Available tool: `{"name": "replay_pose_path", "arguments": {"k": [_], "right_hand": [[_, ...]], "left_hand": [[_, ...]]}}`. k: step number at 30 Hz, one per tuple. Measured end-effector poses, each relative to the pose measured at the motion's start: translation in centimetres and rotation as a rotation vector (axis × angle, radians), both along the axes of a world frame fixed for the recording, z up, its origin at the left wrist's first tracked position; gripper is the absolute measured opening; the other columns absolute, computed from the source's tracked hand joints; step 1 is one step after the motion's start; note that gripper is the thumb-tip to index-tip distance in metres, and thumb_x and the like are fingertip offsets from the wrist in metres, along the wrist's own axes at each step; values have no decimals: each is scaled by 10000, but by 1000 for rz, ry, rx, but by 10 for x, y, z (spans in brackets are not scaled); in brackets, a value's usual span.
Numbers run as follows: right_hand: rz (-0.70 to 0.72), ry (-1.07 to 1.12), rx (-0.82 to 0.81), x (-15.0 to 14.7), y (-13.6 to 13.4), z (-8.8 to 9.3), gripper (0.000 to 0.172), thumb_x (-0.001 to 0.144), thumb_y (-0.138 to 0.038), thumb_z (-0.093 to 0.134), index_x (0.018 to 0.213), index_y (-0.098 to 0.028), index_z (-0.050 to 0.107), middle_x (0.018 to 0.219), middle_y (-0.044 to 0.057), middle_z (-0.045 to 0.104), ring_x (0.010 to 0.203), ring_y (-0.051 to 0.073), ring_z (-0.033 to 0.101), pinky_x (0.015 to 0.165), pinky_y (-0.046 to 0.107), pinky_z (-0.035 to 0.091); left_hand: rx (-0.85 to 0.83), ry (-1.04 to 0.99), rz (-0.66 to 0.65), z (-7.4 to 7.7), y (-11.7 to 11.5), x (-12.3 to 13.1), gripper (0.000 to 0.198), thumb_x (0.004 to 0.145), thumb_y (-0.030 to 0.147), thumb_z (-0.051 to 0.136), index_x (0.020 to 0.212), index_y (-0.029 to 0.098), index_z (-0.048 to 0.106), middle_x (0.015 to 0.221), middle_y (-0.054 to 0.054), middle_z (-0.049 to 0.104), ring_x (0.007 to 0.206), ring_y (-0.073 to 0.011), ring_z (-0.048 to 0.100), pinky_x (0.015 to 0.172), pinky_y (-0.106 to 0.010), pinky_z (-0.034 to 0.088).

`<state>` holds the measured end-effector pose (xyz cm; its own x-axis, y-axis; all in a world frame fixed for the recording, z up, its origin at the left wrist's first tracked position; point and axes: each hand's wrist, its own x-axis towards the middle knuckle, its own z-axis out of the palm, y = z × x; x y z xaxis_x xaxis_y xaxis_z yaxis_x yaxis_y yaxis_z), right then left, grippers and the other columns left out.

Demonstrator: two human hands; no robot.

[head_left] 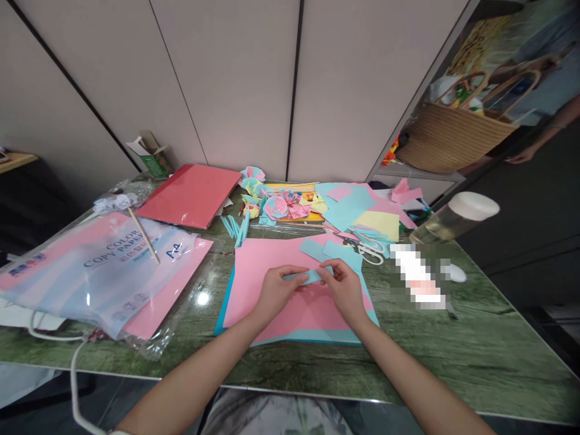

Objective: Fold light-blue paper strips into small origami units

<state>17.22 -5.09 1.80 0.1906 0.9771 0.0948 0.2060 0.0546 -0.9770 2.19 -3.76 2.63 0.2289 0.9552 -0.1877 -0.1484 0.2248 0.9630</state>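
Observation:
Between my two hands is a small light-blue strip of paper. My left hand pinches its left end, and my right hand pinches the right end between thumb and forefinger. Under both hands lies a large pink sheet of paper, stacked over blue sheets. Cut light-blue pieces rest on the pink sheet just beyond my fingers. White-handled scissors lie at the stack's upper right corner, partly over paper scraps.
Left: a plastic pack of colour copy paper, a red folder, a small green box. Behind: folded paper flowers and coloured scraps. Right: a lidded clear jar and a white oval object. Another person stands beyond a woven basket.

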Motion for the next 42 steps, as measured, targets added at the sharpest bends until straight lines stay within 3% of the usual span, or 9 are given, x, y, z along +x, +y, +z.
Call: {"name": "replay_pose_path", "arguments": {"k": [4, 10, 15, 24, 42], "right_hand": [[28, 99, -12, 1, 1, 2, 197, 701, -352, 587, 830, -207, 555, 592, -49, 462, 539, 103, 501, 537, 234, 413], [163, 247, -177, 2, 4, -2, 307, 649, -413, 617, 855, -192, 563, 683, -11, 574, 574, 122, 534, 553, 248, 435], [153, 227, -184, 2, 4, -8, 259, 650, -410, 625, 689, -167, 547, 609, -5, 563, 555, 116, 501, 526, 232, 395], [101, 192, -196, 3, 3, -7, 264, 628, -412, 641, 618, -166, 544, 522, -28, 531, 464, 88, 429, 438, 212, 296], [41, 212, -119, 5, 3, 1, 286, 682, -418, 594, 543, -176, 532, 497, -23, 515, 478, 99, 448, 490, 228, 365]], "left_hand": [[17, 8, 6, -1, 0, -1, 260, 646, 295, 656, 828, 109, 657, 800, -66, 676, 646, -166, 635, 653, -298, 533], [56, 47, 45, -6, 0, 0, 246, 651, 304, 648, 816, 122, 668, 788, -60, 681, 663, -165, 627, 645, -282, 528], [57, 20, 61, -6, -1, 1, 252, 645, 309, 653, 819, 128, 667, 824, -52, 678, 664, -155, 626, 675, -292, 532], [59, 6, 67, -6, -1, 2, 266, 641, 313, 656, 823, 119, 664, 826, -62, 677, 671, -163, 629, 681, -304, 531], [36, 75, 69, -3, 0, -1, 305, 646, 334, 652, 876, 134, 662, 849, -63, 684, 647, -159, 634, 623, -269, 522]]}}
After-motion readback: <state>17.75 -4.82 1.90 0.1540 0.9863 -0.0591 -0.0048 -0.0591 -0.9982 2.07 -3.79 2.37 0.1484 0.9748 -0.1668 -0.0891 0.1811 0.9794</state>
